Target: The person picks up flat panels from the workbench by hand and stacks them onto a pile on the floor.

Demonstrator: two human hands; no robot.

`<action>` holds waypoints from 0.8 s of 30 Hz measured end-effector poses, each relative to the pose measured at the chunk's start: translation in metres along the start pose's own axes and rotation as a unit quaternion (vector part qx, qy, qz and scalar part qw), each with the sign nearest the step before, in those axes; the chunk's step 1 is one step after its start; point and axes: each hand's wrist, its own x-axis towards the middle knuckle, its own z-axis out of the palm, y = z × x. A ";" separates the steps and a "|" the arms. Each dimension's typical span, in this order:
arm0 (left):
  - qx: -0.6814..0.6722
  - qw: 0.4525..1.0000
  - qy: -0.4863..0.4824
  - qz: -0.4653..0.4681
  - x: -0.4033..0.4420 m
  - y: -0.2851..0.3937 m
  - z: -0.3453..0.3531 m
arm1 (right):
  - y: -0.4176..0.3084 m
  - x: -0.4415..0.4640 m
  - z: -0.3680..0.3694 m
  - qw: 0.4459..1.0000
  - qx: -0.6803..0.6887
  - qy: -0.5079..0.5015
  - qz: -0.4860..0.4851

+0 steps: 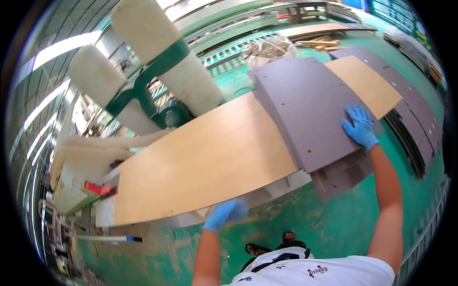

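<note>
My right hand [361, 126], in a blue glove, lies flat with fingers spread on the top of a stack of grey panels [310, 105] that have small drilled holes. My left hand [225, 215], gloved in blue too, hovers by the near edge of a long light wood-coloured board [200, 162]. Motion blurs its fingers, so their pose is unclear. The board's right end meets the grey stack. Beyond my right hand, a smaller wood-coloured panel [365, 83] sticks out from under the stack.
More dark grey panels [415, 114] are stacked at the right. A dust collector with white bags [186, 81] stands behind the board. A red part [98, 188] sits at the board's left end, near pale hoses [100, 148]. Below is a green floor [167, 257].
</note>
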 end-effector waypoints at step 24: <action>-0.213 0.862 0.458 -0.045 -0.136 -0.435 -0.197 | -0.446 -0.116 0.006 0.758 0.550 -0.295 -0.190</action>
